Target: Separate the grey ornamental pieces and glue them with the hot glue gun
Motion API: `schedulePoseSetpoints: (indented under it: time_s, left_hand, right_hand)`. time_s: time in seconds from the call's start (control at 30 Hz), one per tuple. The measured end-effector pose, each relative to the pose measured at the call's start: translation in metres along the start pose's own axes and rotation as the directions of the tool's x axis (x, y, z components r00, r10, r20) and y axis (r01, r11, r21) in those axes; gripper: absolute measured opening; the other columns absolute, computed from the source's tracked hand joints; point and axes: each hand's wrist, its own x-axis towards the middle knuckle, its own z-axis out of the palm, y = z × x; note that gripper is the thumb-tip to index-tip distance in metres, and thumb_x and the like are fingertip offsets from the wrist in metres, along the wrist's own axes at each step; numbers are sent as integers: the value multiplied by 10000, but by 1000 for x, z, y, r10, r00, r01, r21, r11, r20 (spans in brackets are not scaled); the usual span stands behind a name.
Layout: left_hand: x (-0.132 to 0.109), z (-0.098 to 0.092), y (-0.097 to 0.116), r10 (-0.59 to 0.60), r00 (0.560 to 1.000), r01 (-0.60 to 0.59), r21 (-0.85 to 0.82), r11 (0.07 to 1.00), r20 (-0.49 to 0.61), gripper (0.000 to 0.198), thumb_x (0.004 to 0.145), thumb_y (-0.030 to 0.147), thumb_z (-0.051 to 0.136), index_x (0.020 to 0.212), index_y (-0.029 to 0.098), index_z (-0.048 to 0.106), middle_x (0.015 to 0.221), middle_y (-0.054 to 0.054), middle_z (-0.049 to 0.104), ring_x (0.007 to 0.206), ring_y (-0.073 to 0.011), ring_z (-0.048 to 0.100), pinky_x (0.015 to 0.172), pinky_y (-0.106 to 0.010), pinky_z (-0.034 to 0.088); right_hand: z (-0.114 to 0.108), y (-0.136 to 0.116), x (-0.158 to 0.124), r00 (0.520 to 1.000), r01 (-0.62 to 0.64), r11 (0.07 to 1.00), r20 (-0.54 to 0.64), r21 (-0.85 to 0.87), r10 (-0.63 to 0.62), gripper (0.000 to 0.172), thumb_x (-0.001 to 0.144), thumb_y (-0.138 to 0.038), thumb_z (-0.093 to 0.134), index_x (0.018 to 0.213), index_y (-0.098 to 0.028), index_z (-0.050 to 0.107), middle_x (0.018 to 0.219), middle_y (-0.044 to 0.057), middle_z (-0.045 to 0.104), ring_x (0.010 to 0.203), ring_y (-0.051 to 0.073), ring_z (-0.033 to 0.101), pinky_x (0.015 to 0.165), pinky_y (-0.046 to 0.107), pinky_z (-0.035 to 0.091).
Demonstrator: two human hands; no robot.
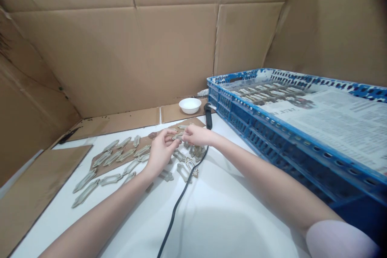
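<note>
The left hand (161,152) and right hand (196,135) clamp their grips together on a small grey piece (177,136), above similar pieces (121,155) on a cardboard sheet (193,121).

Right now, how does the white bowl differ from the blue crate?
The white bowl is small, round and smooth-walled; the blue plastic crate is far larger, rectangular and perforated. The bowl's inside looks white; the crate holds newspaper. Both are open-topped containers.
</note>
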Motion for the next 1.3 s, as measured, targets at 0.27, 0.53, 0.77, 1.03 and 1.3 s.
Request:
schedulePoseSetpoints:
  time_s: [0.27, 0.53, 0.77, 1.03, 1.3]
  left_hand:
    - [0, 0, -9, 33, 999, -32, 35, 999, -18, 209, 719, 296, 554, 883, 181, 494, 743, -29, 653, 684, -168, 636, 615, -261, 484]
    - [-3, 1, 1, 0, 996, -4, -49, 999, -89, 171, 682, 273, 568, 795, 171, 490, 654, -4, 631, 565, -147, 617, 544, -238, 480]
    - [-3, 2, 0, -27, 991, 16, -87, 996, -132, 174, 684, 268, 567, 803, 174, 481, 580, 24, 597, 556, -148, 618, 555, -246, 485]
    - [-1, 2, -2, -107, 984, 78, -195, 978, -140, 232, 664, 286, 604, 813, 164, 474, 561, 22, 605, 557, -152, 627, 568, -265, 501]
    - [3, 0, -8, -162, 967, 111, -251, 962, -196, 264, 651, 299, 625, 820, 152, 485, 574, 2, 629, 548, -138, 625, 583, -257, 501]
  right_hand:
    - [7, -2, 1, 999, -24, 996, -48, -83, 20, 206, 730, -219, 411, 591, -115, 522, 480, -13, 460, 437, 75, 371, 430, 202, 243]
    - [5, -11, -2, 996, -36, 987, -81, -155, 24, 296, 772, -216, 353, 755, -120, 632, 607, 40, 592, 537, 112, 495, 482, 192, 304]
    - [-17, -20, -14, 981, -85, 957, -193, -278, 31, 346, 824, -220, 319, 710, -106, 626, 727, 129, 647, 645, 170, 570, 561, 222, 343]
    - [-7, -15, -14, 980, 27, 902, -168, -431, -110, 258, 864, -227, 328, 1036, -139, 499, 912, 129, 640, 827, 210, 594, 633, 241, 375]
    - [21, -26, -13, 985, 47, 830, -111, -556, -130, 309, 811, -105, 372, 1120, -89, 375, 857, 173, 644, 797, 257, 621, 645, 329, 436]
